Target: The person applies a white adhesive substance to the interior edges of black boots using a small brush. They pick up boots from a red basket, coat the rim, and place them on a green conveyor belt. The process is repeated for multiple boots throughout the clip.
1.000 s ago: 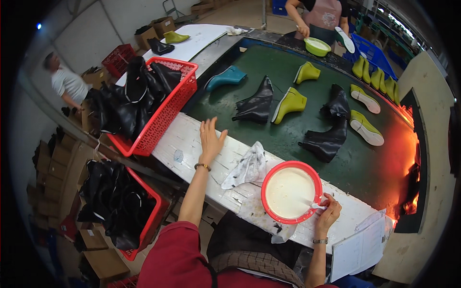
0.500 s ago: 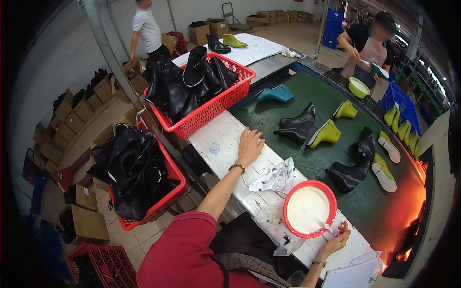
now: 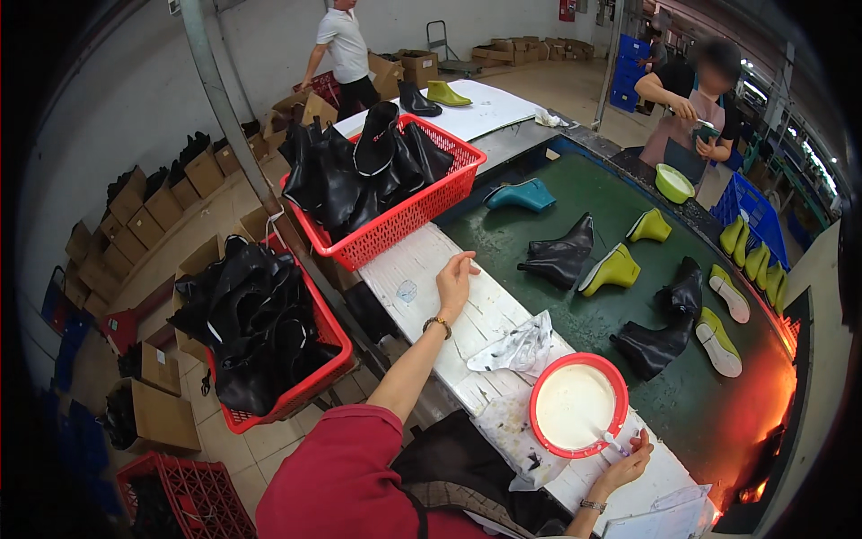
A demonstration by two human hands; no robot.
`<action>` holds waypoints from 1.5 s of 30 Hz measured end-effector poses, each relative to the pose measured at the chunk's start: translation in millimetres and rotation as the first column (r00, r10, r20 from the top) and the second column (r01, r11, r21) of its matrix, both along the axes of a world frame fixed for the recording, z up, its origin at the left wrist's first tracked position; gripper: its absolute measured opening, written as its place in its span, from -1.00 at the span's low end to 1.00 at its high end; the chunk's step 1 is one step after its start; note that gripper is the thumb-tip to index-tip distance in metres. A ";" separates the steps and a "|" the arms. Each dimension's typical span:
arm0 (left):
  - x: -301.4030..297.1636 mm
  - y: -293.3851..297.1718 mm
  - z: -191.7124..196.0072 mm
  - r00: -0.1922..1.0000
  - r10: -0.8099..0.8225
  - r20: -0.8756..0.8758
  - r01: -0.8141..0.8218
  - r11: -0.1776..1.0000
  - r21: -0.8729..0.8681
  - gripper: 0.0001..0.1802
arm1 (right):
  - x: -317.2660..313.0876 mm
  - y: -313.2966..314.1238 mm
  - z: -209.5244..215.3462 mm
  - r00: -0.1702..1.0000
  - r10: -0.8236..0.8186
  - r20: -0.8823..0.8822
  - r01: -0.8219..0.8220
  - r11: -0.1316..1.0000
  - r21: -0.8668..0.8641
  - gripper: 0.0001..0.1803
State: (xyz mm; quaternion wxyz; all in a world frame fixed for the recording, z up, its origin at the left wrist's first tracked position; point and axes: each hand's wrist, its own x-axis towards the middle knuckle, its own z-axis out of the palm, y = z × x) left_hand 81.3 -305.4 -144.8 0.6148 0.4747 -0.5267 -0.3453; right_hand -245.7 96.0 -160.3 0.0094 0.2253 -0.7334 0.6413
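Note:
My left hand (image 3: 454, 286) is over the white board (image 3: 431, 256), its fingers loosely stretched out and nothing in them. My right hand (image 3: 628, 465) curls around the end of a thin, pale-handled brush (image 3: 612, 439). The brush leans over the rim of a red bowl (image 3: 535, 395), its head hidden in creamy white liquid (image 3: 575, 404). A stained white cloth (image 3: 516, 346) lies between my hands. On the green belt (image 3: 575, 328) beyond are black ankle boots (image 3: 558, 253), lime-green boot-shaped forms (image 3: 612, 269) and a teal one (image 3: 521, 195).
Red baskets of black boots stand at left, one on the board (image 3: 404, 216) and one lower (image 3: 337, 368). A metal post (image 3: 220, 99) rises beside them. At far right the belt meets a glowing orange heater (image 3: 763, 440). Across it, a co-worker (image 3: 696, 108) handles a dark green shoe-shaped piece.
My left hand has lifted and drawn back slightly from the belt edge, its fingers less spread. My right hand stays by the bowl. The person in white at the back has walked right.

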 end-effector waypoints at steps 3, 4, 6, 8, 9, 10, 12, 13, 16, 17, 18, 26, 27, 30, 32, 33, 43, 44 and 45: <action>0.7 -1.1 -1.3 0.999 -0.008 0.050 0.008 1.000 0.007 -0.75 | 1.6 -1.6 2.6 1.000 -0.010 0.018 0.009 1.000 0.011 -0.43; 0.6 -1.2 -2.1 0.997 -0.020 0.077 0.019 1.000 0.004 -0.75 | 1.9 -1.6 2.9 1.000 -0.013 0.020 0.013 1.000 0.015 -0.42; -2.0 0.6 -1.2 0.993 -0.037 0.110 0.038 0.999 -0.009 -0.76 | 2.0 -0.9 3.0 1.000 -0.015 0.015 0.014 1.000 0.017 -0.42; -6.0 4.0 2.2 0.992 -0.048 0.120 0.052 0.998 -0.031 -0.76 | 1.3 0.5 2.4 1.000 -0.011 0.001 0.011 1.000 0.013 -0.42; -3.1 3.4 0.7 0.993 -0.050 0.109 0.053 0.998 -0.024 -0.78 | 2.8 -0.2 4.0 1.000 -0.015 -0.003 0.015 1.000 0.020 -0.43; -1.1 2.9 -0.9 0.988 -0.038 0.147 0.045 0.998 -0.047 -0.79 | 4.9 -2.2 6.6 1.000 -0.020 -0.006 0.020 0.999 0.028 -0.45; 1.3 1.3 -1.7 0.975 -0.011 0.220 0.033 0.995 -0.095 -0.80 | 4.4 -1.4 6.2 1.000 -0.023 -0.015 0.024 0.999 0.036 -0.46; -2.5 9.4 15.1 0.926 -0.052 0.375 0.064 0.998 -0.020 -0.71 | 1.3 -0.6 2.8 0.999 -0.035 -0.020 0.036 0.999 0.036 -0.47; 1.5 12.3 5.2 0.802 -0.037 0.596 0.207 0.953 -0.220 -0.54 | 4.5 -4.4 6.0 0.999 -0.041 -0.032 0.042 0.998 0.049 -0.48; 6.8 23.0 -2.9 0.744 -0.089 0.663 0.257 0.953 -0.160 -0.49 | 6.2 -4.6 8.3 0.998 -0.043 -0.037 0.045 0.997 0.057 -0.48; 10.4 34.9 -10.0 0.678 -0.141 0.722 0.308 0.945 -0.105 -0.43 | 6.2 -3.6 7.9 0.998 -0.046 -0.038 0.048 0.998 0.045 -0.49; 12.2 112.8 0.4 0.353 -0.210 0.912 0.395 0.917 0.058 -0.25 | 3.4 -2.0 8.0 0.996 -0.068 -0.058 0.071 0.996 0.047 -0.51; 13.1 112.9 3.7 0.323 -0.205 0.924 0.384 0.921 0.070 -0.24 | 3.9 -2.2 7.0 0.995 -0.068 -0.071 0.071 0.996 0.049 -0.51; 9.3 108.8 5.6 0.260 -0.175 0.950 0.343 0.936 0.078 -0.19 | 7.1 -5.6 12.1 0.991 -0.083 -0.104 0.091 0.993 0.074 -0.52; 6.0 96.9 3.1 0.262 -0.124 0.957 0.324 0.946 0.034 -0.17 | 9.4 -7.4 17.2 0.989 -0.086 -0.123 0.097 0.992 0.085 -0.54; 2.3 91.4 4.2 0.268 -0.134 0.954 0.314 0.948 0.045 -0.15 | 10.6 -5.1 18.3 0.990 -0.085 -0.115 0.097 0.990 0.098 -0.54; 4.4 55.1 5.9 0.482 0.040 0.875 0.267 0.945 -0.190 -0.70 | 8.5 -7.5 29.3 0.974 -0.077 -0.211 0.099 0.990 0.099 -0.64; 2.6 53.5 12.2 0.500 0.009 0.866 0.249 0.956 -0.154 -0.74 | 8.6 -7.1 30.4 0.975 -0.070 -0.209 0.094 0.990 0.106 -0.65; 2.3 55.3 19.8 0.520 -0.021 0.854 0.227 0.967 -0.114 -0.77 | 8.4 -6.0 30.7 0.973 -0.072 -0.218 0.099 0.989 0.113 -0.65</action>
